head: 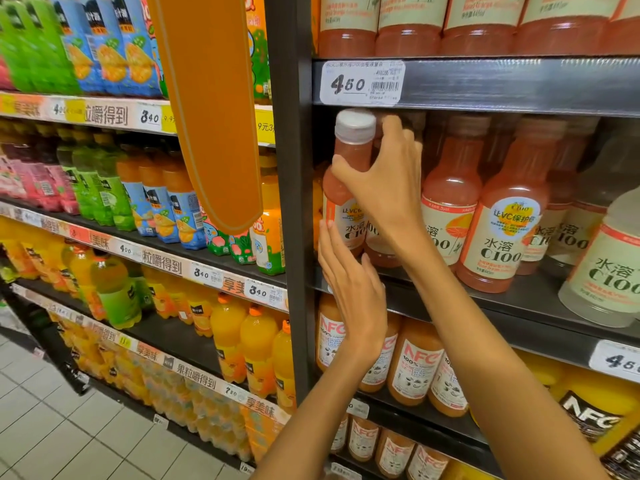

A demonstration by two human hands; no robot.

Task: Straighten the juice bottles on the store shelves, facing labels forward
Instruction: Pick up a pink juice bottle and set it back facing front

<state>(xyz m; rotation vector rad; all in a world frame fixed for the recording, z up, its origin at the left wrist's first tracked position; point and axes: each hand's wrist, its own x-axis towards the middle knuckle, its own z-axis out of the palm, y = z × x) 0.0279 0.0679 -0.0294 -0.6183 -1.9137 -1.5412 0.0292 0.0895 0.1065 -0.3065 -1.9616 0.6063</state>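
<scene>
Right now the right hand (381, 178) grips the pink juice bottle (346, 188) at the shelf's (519, 88) left end; the left hand (349, 289), fingers straight, steadies its label. Over-twisting could topple neighbouring bottles (450, 202).

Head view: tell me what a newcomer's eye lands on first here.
First, the two hands at the centre: the right hand grips the neck of a pink juice bottle with a grey cap at the left end of the dark shelf, while the left hand lies flat against its lower label. Next, a big orange hanging sign upper left, and the white 4.50 price tag above the bottle.
</scene>
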